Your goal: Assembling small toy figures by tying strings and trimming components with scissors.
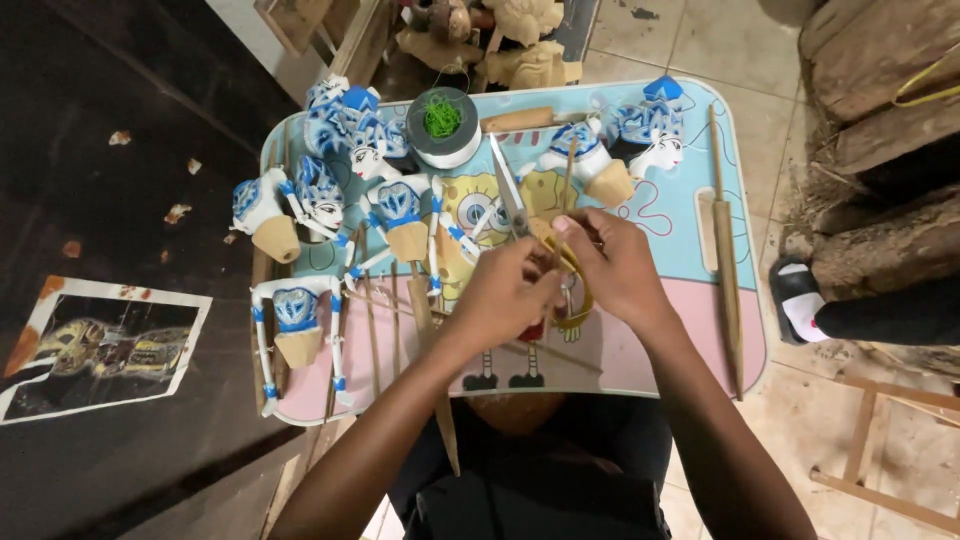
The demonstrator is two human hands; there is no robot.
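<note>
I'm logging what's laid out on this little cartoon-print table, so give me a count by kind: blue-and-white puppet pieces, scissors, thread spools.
Blue-and-white puppet heads: 4, e.g.
Blue-and-white puppet torsos: 5, e.g.
Scissors: 1
Thread spool with green thread: 1
Total: 11
The heads at the top left overlap, so that count is approximate. Both hands, left and right, meet above the table.
</note>
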